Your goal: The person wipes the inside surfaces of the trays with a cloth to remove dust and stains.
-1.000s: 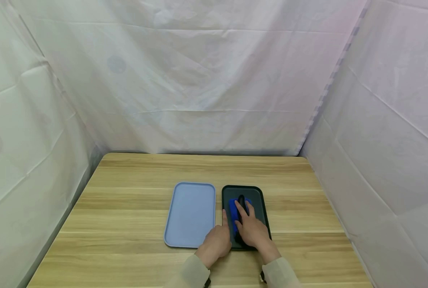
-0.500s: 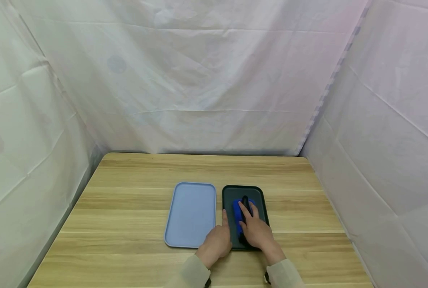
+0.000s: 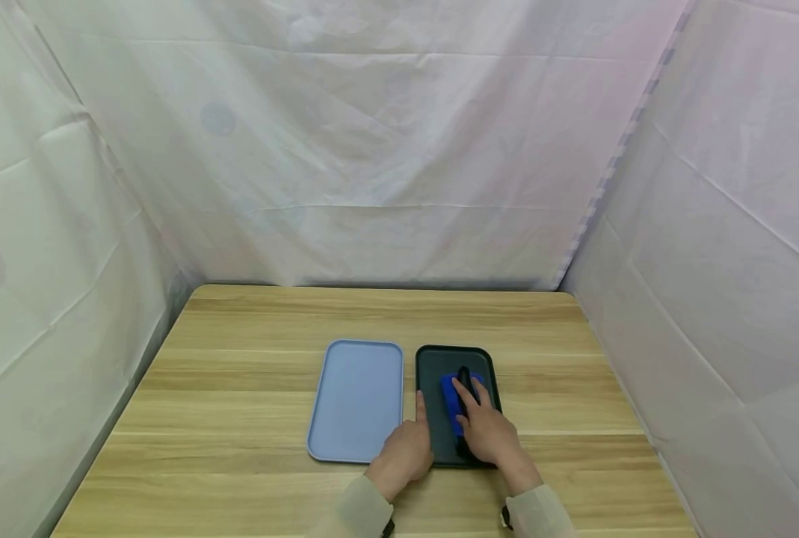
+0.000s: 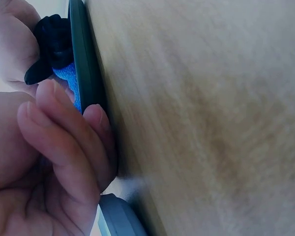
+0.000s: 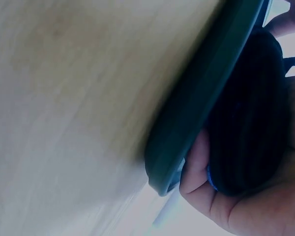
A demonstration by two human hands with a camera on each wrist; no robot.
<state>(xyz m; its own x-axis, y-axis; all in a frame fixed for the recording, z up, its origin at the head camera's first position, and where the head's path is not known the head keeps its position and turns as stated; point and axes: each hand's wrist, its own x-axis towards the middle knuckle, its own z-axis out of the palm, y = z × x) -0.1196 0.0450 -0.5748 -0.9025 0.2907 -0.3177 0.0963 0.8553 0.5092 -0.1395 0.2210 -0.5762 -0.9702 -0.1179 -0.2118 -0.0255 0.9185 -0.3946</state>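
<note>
In the head view, a dark green tray (image 3: 433, 373) lies on the table. On it is a blue scrubber (image 3: 449, 403) with a black handle (image 3: 464, 373). My right hand (image 3: 489, 432) grips that handle from above, fingers spread along it; the right wrist view shows the scrubber's dark end (image 5: 248, 113) against the palm, close beside the tray's rim. My left hand (image 3: 406, 450) rests at the tray's left edge, index finger straight along the rim. Its other fingers (image 4: 64, 132) are bent loosely in the left wrist view, near the tray's side (image 4: 88, 64).
A light blue tray (image 3: 357, 400) lies just left of the green one, a narrow gap between them. The wooden table (image 3: 238, 403) reaches back to a white cloth wall (image 3: 372, 149), with more cloth on both sides.
My right hand has slid the scrubber to the right across the green tray, towards its right rim. The left hand stays at the left rim, and both trays are almost still.
</note>
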